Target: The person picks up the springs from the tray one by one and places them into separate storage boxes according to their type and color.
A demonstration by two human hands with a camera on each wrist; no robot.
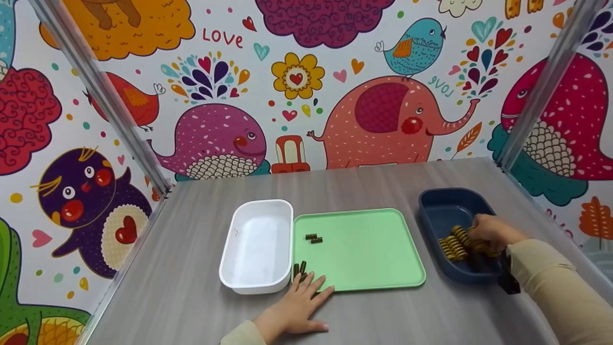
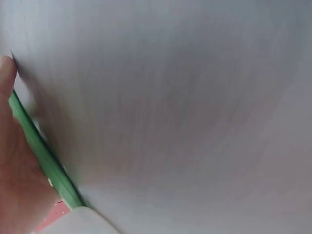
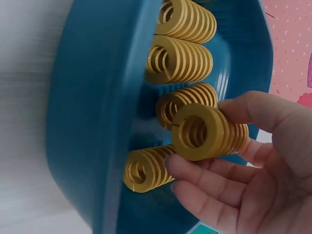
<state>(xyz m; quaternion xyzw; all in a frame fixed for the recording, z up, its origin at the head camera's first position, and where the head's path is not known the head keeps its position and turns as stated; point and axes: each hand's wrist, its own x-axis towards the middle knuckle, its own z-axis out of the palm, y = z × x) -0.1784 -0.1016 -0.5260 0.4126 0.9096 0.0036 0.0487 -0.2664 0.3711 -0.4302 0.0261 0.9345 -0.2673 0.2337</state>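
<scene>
My right hand (image 1: 493,232) reaches into a dark blue bin (image 1: 448,213) on the right. In the right wrist view it holds a thick yellow coil spring (image 3: 209,131) between thumb and fingers, over several similar springs (image 3: 180,61) lying in the bin. My left hand (image 1: 298,306) lies with fingers spread at the front left corner of a light green tray (image 1: 364,249), its fingertips over the rim. Close to those fingertips are small dark ridged pieces (image 1: 297,269). Two more such pieces (image 1: 313,238) lie farther back on the tray.
A white bin (image 1: 256,244) stands against the tray's left side, with nothing large in it. All three containers sit on a grey wood-grain table (image 1: 191,258). Metal posts (image 1: 541,86) and printed wall panels (image 1: 330,62) close off the back and sides.
</scene>
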